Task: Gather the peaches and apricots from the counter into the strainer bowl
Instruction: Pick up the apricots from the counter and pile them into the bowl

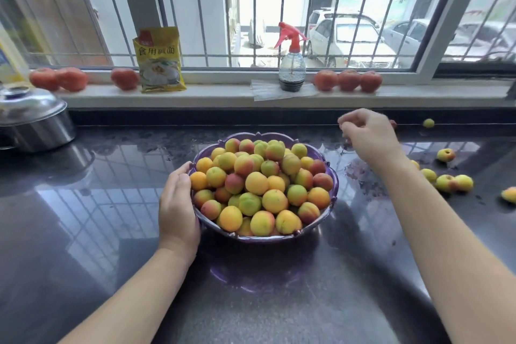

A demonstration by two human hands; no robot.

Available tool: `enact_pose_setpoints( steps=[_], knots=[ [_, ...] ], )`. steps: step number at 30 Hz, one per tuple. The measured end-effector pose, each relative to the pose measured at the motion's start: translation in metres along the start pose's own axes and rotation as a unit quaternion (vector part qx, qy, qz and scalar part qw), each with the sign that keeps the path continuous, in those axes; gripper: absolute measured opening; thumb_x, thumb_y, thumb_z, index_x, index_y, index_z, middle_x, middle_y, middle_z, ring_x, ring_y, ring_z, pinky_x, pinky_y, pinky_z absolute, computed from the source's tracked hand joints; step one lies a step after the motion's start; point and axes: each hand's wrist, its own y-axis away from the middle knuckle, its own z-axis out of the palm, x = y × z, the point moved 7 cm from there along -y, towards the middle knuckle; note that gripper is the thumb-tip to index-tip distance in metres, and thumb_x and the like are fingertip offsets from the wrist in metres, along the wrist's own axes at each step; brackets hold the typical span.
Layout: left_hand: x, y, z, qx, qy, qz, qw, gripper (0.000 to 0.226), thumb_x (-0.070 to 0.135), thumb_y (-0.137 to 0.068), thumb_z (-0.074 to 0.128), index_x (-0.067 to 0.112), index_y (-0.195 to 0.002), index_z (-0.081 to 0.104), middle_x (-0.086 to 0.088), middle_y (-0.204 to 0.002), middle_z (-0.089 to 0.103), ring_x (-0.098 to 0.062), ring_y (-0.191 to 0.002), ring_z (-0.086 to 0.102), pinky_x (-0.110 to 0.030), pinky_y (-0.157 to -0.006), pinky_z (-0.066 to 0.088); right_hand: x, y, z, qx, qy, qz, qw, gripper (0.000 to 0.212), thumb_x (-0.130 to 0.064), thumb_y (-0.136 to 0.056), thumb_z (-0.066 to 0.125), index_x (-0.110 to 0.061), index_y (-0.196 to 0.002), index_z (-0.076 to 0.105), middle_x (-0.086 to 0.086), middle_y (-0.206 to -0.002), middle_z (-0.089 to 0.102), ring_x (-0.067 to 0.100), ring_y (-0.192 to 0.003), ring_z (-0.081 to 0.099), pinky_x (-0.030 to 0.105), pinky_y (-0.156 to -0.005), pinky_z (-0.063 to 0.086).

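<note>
- Head view: left hand [178,201] lies flat-fingered against the purple strainer bowl [333,176].
- Right hand [368,135], fingers loosely curled, empty.
- Loose apricots [446,155] beyond those fingers: light, soft; cup whole.

Open counter in front and to the left; fruit and hands crowd the centre and the right edge.

The dark counter [83,232] lies bare along its near edge and across its left half up to the steel pot [36,123] in the far left corner. The purple bowl [333,184], heaped with fruit above its rim, fills the middle; the left hand [178,204] lies flat against its left wall, closing that side. The right hand [368,137] and forearm cross the gap between the bowl and the loose fruit [453,183] scattered toward the right edge. One small fruit [428,123] sits alone at the far edge.
</note>
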Motion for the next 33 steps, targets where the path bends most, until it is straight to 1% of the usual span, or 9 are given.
enact_pose_setpoints(
  steps=[2, 5, 9, 13, 15, 17, 22, 28, 33],
  knots=[
    [-0.001, 0.0, 0.002, -0.006, 0.005, -0.013, 1.0, 0.032, 0.031, -0.109, 0.047, 0.024, -0.132, 0.068, 0.002, -0.13, 0.071, -0.016, -0.124, 0.067, -0.043, -0.109, 0.055, 0.047, 0.009, -0.017, 0.056, 0.078, 0.04, 0.995, 0.022, -0.007, -0.092, 0.055, -0.018, -0.102, 0.071, 0.006, -0.107, 0.071, 0.022, -0.097, 0.063, 0.028, -0.082, 0.045],
    [0.0, -0.005, 0.009, -0.041, 0.035, -0.061, 0.997, 0.031, 0.024, -0.113, 0.045, 0.016, -0.132, 0.067, 0.001, -0.115, 0.079, -0.017, -0.111, 0.075, -0.036, -0.091, 0.062, 0.093, 0.028, -0.041, 0.131, 0.136, 0.086, 0.978, 0.032, 0.001, -0.087, 0.052, -0.01, -0.11, 0.071, 0.018, -0.118, 0.065, 0.035, -0.111, 0.059, 0.036, -0.095, 0.044],
    [-0.004, -0.021, 0.021, -0.088, 0.088, -0.137, 0.983, 0.038, 0.032, -0.112, 0.047, 0.008, -0.134, 0.067, -0.016, -0.125, 0.076, -0.033, -0.117, 0.073, -0.046, -0.089, 0.065, 0.109, 0.034, -0.044, 0.147, 0.169, 0.141, 0.964, 0.038, -0.001, -0.088, 0.051, -0.012, -0.121, 0.067, 0.02, -0.131, 0.056, 0.04, -0.12, 0.052, 0.039, -0.098, 0.042],
    [-0.006, -0.031, 0.037, -0.12, 0.129, -0.2, 0.964, 0.033, 0.039, -0.111, 0.049, 0.02, -0.105, 0.076, -0.009, -0.11, 0.081, -0.025, -0.096, 0.08, -0.041, -0.069, 0.067, 0.108, 0.027, -0.035, 0.125, 0.213, 0.143, 0.958, 0.049, -0.007, -0.092, 0.047, -0.023, -0.138, 0.055, 0.013, -0.143, 0.043, 0.04, -0.126, 0.047, 0.041, -0.1, 0.04],
    [-0.006, -0.037, 0.043, -0.132, 0.142, -0.208, 0.959, 0.028, 0.041, -0.109, 0.053, 0.02, -0.117, 0.069, -0.01, -0.12, 0.079, -0.027, -0.103, 0.079, -0.047, -0.075, 0.067, 0.107, 0.017, -0.028, 0.101, 0.276, 0.129, 0.947, 0.05, -0.012, -0.092, 0.046, -0.028, -0.14, 0.051, 0.014, -0.145, 0.042, 0.041, -0.126, 0.046, 0.044, -0.099, 0.04],
    [-0.013, -0.044, 0.046, -0.143, 0.146, -0.211, 0.956, 0.04, 0.045, -0.108, 0.054, 0.014, -0.125, 0.072, -0.013, -0.127, 0.076, -0.03, -0.112, 0.076, -0.05, -0.083, 0.066, 0.109, 0.005, -0.02, 0.076, 0.35, 0.126, 0.925, 0.047, -0.016, -0.094, 0.044, -0.027, -0.139, 0.047, 0.018, -0.143, 0.042, 0.046, -0.121, 0.049, 0.046, -0.096, 0.041],
    [-0.021, -0.036, 0.056, -0.196, 0.159, -0.231, 0.94, 0.065, 0.054, -0.109, 0.036, 0.012, -0.108, 0.085, -0.019, -0.13, 0.074, -0.037, -0.115, 0.074, -0.057, -0.087, 0.063, 0.118, -0.023, -0.01, 0.044, 0.43, 0.144, 0.89, 0.044, -0.022, -0.097, 0.039, -0.029, -0.14, 0.046, 0.019, -0.14, 0.044, 0.043, -0.119, 0.054, 0.047, -0.099, 0.038],
    [-0.017, -0.037, 0.056, -0.182, 0.196, -0.225, 0.937, 0.061, 0.044, -0.11, 0.036, 0.01, -0.101, 0.086, -0.018, -0.128, 0.075, -0.036, -0.115, 0.075, -0.051, -0.084, 0.065, 0.123, -0.033, -0.007, 0.07, 0.419, 0.158, 0.892, 0.038, -0.022, -0.098, 0.04, -0.027, -0.133, 0.052, 0.019, -0.133, 0.046, 0.045, -0.116, 0.055, 0.049, -0.096, 0.039],
    [-0.016, -0.036, 0.056, -0.175, 0.202, -0.23, 0.936, 0.061, 0.044, -0.11, 0.037, 0.01, -0.102, 0.086, -0.018, -0.128, 0.075, -0.036, -0.115, 0.075, -0.052, -0.086, 0.064, 0.104, -0.012, -0.019, 0.113, 0.201, 0.089, 0.969, 0.025, -0.03, -0.101, 0.046, -0.028, -0.125, 0.051, 0.013, -0.123, 0.053, 0.033, -0.095, 0.052, 0.037, -0.085, 0.037]
  ],
)
